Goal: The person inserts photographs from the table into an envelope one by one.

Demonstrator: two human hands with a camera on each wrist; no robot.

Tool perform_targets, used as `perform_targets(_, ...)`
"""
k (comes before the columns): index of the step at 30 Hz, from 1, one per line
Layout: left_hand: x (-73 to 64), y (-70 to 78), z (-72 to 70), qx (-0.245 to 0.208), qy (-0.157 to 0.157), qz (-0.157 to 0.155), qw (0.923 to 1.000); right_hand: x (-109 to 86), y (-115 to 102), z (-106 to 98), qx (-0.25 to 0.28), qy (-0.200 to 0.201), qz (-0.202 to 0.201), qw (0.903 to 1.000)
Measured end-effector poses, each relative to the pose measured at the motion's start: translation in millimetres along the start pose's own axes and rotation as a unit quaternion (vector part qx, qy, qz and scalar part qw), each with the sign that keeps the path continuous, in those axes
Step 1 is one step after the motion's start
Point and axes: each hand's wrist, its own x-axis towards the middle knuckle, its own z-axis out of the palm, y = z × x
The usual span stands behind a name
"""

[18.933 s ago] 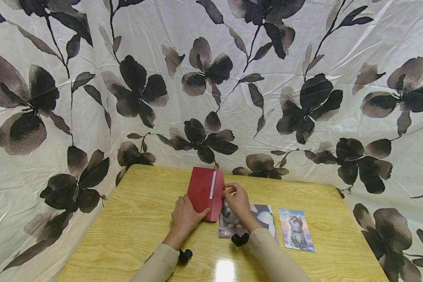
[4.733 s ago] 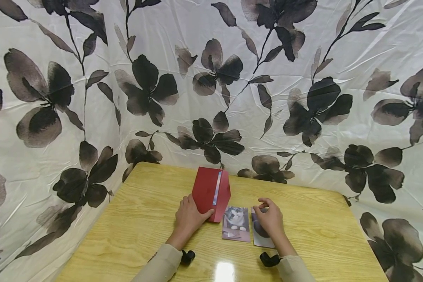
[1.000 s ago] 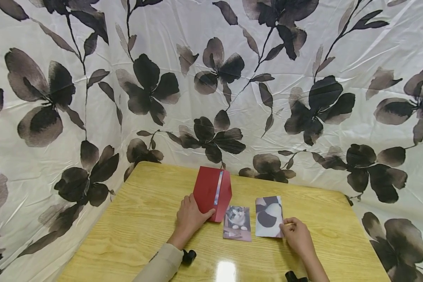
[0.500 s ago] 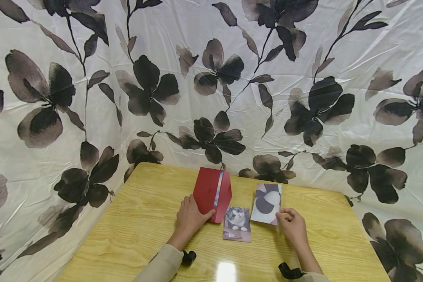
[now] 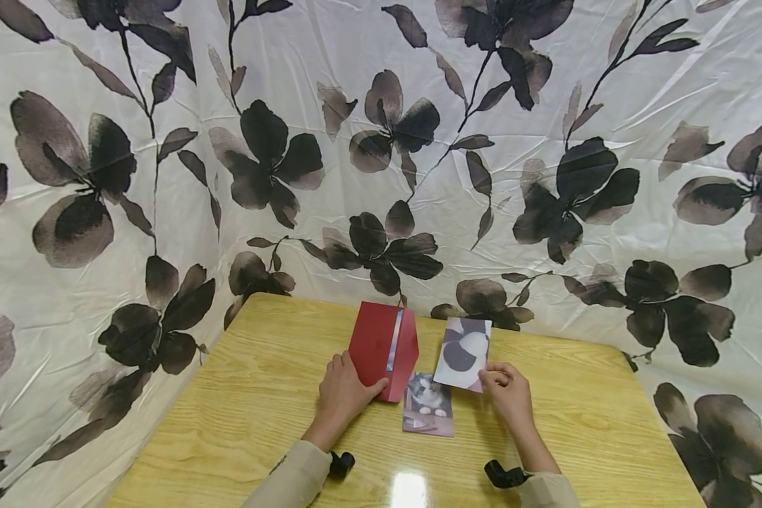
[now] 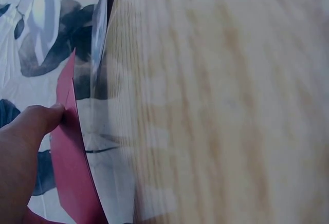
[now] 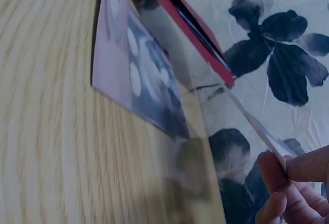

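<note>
In the head view my left hand (image 5: 343, 388) holds a red envelope (image 5: 370, 346), its thumb on the flap side near the lower right corner. The flap stands open to the right, and a light blue and pinkish strip (image 5: 394, 342) shows in the mouth. Between thumb and fingers, my right hand (image 5: 511, 395) pinches a picture card (image 5: 462, 353) with a dark patch on white by its lower right corner. The card is just right of the envelope, apart from it. Below lies a cat picture card (image 5: 428, 408). In the right wrist view the pinched card (image 7: 252, 121) appears edge-on.
All of this is on a yellow wood-grain table (image 5: 260, 409). A floral cloth (image 5: 381, 176) hangs behind and to the sides. Black wrist cameras (image 5: 341, 464) are strapped at both wrists. Glare (image 5: 409, 487) brightens the table's near edge.
Over the last second my right hand carried the pinched card up and left, towards the envelope. Since the oldest frame, the kitten card has left the table's right side. My left hand keeps its place.
</note>
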Motion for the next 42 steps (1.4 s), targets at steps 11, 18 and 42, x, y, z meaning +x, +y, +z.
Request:
perform_targets(11, -1.5, 1.1, -1.5, 0.002, -0.004, 0.000, 1.0000, 9.0, -4, 24, 0.032, -0.007, 0.006, 0.9995)
perform_targets(18, -1.7, 1.8, -1.3, 0.011, -0.004, 0.002, 0.9999, 10.8, -8, 41, 0.032, -0.023, 0.013, 0.9991)
perform_targets(42, -0.3, 1.6, -3.1, 0.008, -0.003, 0.001, 1.0000, 16.1, -17, 83, 0.065, -0.051, 0.014, 0.9965)
